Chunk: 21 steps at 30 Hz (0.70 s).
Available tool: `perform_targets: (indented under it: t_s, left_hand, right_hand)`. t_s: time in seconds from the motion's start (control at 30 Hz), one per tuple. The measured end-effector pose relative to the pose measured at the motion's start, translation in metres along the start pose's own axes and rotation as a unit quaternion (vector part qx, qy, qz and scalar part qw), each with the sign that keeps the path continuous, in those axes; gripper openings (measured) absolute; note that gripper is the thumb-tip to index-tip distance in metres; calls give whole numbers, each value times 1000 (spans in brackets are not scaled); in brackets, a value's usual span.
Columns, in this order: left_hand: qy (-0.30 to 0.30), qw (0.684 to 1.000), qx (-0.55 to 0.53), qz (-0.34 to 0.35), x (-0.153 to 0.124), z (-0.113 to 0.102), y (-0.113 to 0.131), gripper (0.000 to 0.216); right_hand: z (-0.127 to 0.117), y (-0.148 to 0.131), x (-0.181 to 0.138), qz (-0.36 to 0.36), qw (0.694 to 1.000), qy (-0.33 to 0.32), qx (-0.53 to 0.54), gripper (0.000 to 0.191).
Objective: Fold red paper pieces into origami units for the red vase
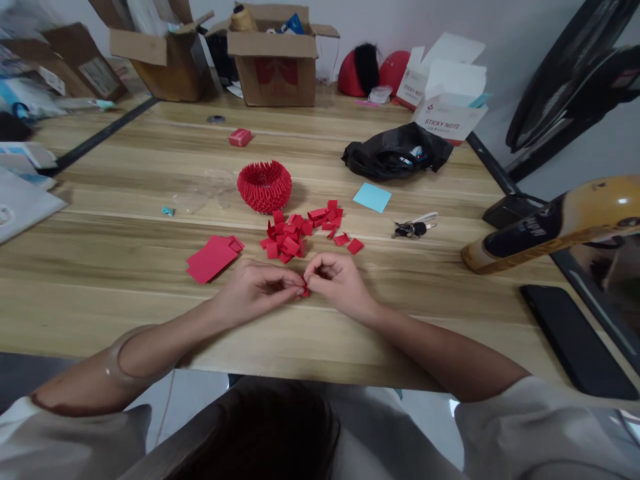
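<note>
My left hand (260, 291) and my right hand (340, 283) meet near the front of the wooden table, fingertips pinched together. Between them is a small red paper piece (306, 291), mostly covered by the fingers. Just beyond lies a loose pile of small red paper pieces (286, 239), some of them folded. Larger red paper sheets (213, 260) rest to the left of the pile, close to my left hand. Behind the pile stands a round red bowl (265, 193) built of many folded paper pieces.
A blue sticky note (373, 197), keys (414, 229) and a black bag (397, 152) lie to the right. Further right are a yellow bottle (530, 230) and a black phone (577, 340). Cardboard boxes (275, 73) and sticky note boxes (445, 117) line the back.
</note>
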<state>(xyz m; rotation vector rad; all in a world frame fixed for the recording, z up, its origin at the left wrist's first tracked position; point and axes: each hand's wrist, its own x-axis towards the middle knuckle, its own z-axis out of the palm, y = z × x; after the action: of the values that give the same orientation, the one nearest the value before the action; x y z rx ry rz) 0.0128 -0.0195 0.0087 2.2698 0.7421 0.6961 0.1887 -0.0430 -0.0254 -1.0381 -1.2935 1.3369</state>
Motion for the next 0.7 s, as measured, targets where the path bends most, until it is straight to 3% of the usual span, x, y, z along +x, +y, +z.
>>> perform_targets:
  t_s: [0.17, 0.33, 0.7]
  left_hand:
    - [3, 998, -49, -39, -1, 1, -3, 8]
    - [10, 988, -128, -84, -3, 4, -9, 10]
    - [5, 991, -97, -87, 0, 0, -1, 9]
  right_hand:
    - [-5, 3, 4, 49, 995, -37, 77, 7]
    - [-9, 4, 7, 132, 965, -77, 215, 13]
    - [-9, 4, 7, 140, 970, -67, 187, 6]
